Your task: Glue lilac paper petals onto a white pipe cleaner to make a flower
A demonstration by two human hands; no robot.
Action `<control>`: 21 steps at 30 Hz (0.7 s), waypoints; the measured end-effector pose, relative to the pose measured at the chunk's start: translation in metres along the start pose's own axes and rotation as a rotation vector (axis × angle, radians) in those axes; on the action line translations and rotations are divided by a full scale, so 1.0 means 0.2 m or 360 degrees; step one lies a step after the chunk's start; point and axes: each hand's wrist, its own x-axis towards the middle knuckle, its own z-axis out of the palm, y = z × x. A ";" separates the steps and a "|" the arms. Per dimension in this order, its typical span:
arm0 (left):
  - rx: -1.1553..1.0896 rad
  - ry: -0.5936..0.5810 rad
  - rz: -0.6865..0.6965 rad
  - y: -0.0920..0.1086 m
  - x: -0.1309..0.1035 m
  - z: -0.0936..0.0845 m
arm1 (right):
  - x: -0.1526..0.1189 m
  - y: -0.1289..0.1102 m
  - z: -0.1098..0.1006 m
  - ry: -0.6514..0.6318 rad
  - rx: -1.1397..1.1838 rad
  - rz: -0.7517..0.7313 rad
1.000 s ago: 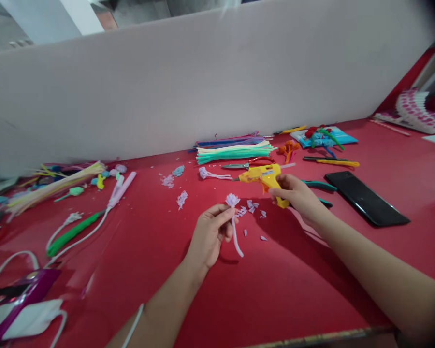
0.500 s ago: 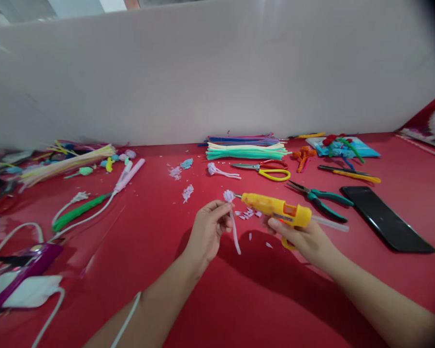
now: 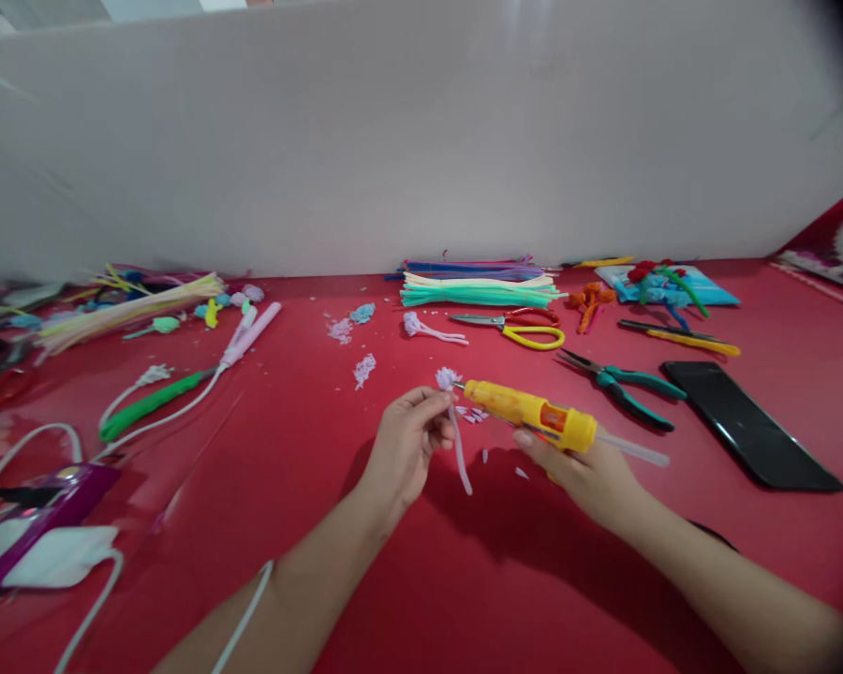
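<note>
My left hand (image 3: 414, 440) pinches a pale lilac pipe-cleaner flower (image 3: 448, 378) just under its fluffy head, and its stem hangs below my fingers. My right hand (image 3: 590, 477) is wrapped round a yellow hot glue gun (image 3: 526, 412), with a clear glue stick (image 3: 632, 449) poking out of the back. The gun's metal nozzle is at the right side of the flower head; whether it touches cannot be told. Small lilac clippings (image 3: 472, 415) lie on the red table beneath the nozzle. A similar lilac piece (image 3: 432, 328) with bent stems rests behind.
Scissors (image 3: 526, 329), teal-handled pliers (image 3: 625, 388) and a black phone (image 3: 751, 426) lie to the right. Bundled pipe cleaners (image 3: 478, 290) sit by the grey partition (image 3: 421, 140). At left are a pink corded tool (image 3: 249, 337), a green-handled tool (image 3: 155, 409) and a purple power strip (image 3: 49, 515) with cables.
The glue gun has tilted, its rear end dropping and its nozzle shifting slightly down and left against the flower head. My left hand stays nearly still with the flower.
</note>
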 end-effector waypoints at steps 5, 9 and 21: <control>-0.0018 0.0006 -0.0029 0.01 -0.01 0.01 | 0.01 0.00 0.00 0.0006 -0.0034 -0.0005; -0.0029 0.0013 -0.0051 0.01 0.00 0.01 | 0.01 0.00 0.00 -0.0023 -0.0068 -0.0022; -0.0038 0.0008 -0.0074 0.01 0.00 0.01 | 0.00 0.02 0.01 0.0007 -0.0005 0.0021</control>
